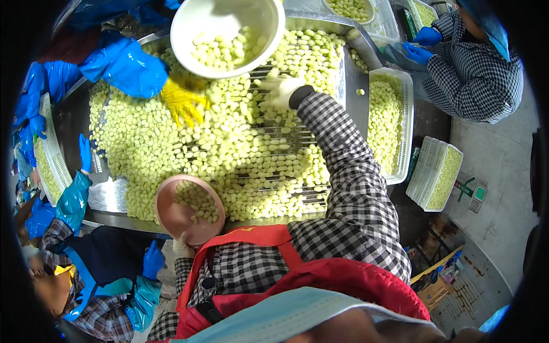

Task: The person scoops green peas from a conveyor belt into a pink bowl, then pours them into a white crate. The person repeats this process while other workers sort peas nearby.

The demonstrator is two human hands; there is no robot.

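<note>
My right hand (281,91), in a pale glove and blurred, reaches over the metal slatted sorting table (294,133) at its upper middle, among pale green grapes (146,141) spread loose on the slats. Whether its fingers hold any grapes cannot be made out. My left hand (183,246), gloved in white, grips the near rim of a pink plastic bowl (195,227) at the table's near edge. The bowl is tilted, with some grapes lying in it. Bare slats show below and beside my right hand.
A co-worker's yellow-gloved hand (184,100) touches the grapes, near a white bowl (227,13) of grapes. Full white crates (407,128) stand at the table's right end, with stacked crates (418,171) beyond. Other workers stand left and upper right; a blue-gloved hand (85,154) is at the left end.
</note>
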